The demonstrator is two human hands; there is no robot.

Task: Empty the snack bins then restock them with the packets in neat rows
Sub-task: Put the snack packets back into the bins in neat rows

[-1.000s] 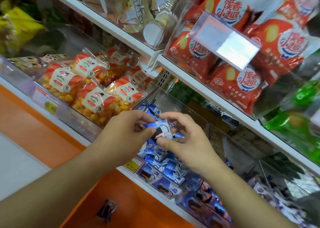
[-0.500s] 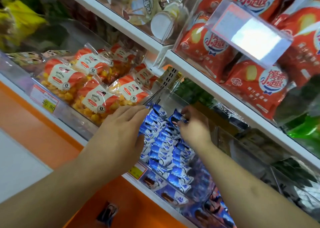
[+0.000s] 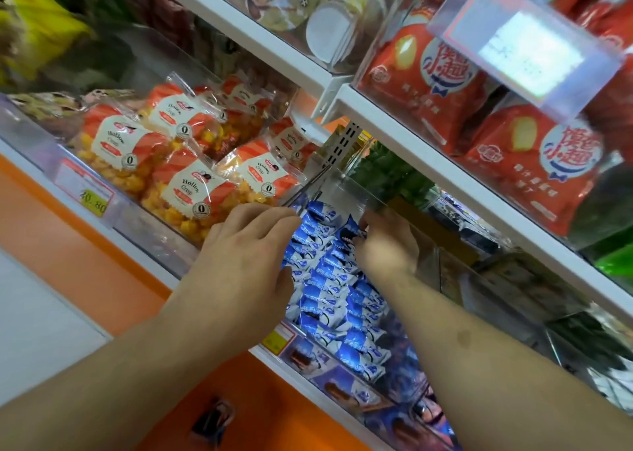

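At far left a clear bin holds orange bags of Hollow Crisp, laid flat and overlapping, with a yellow price tag on the shelf edge below. Just right of it, past a clear divider, sits the bin being restocked, where blue-and-white snack packets stand on edge in two close rows running from near to far. The left hand lies over the left row with fingers nearly straight and together, thumb tucked against the packets; it grips nothing and seems to brace the row so the packets do not topple while the other side is filled. The right hand reaches to the far end of the right row, its fingers curled and pinching one dark-printed blue packet, probably seating it upright behind the others. The restocking looks well along, both rows being nearly full. Further right, neighbouring bins are too blurred to read. On the shelf above, red snack bags sit behind a clear label holder at far right.
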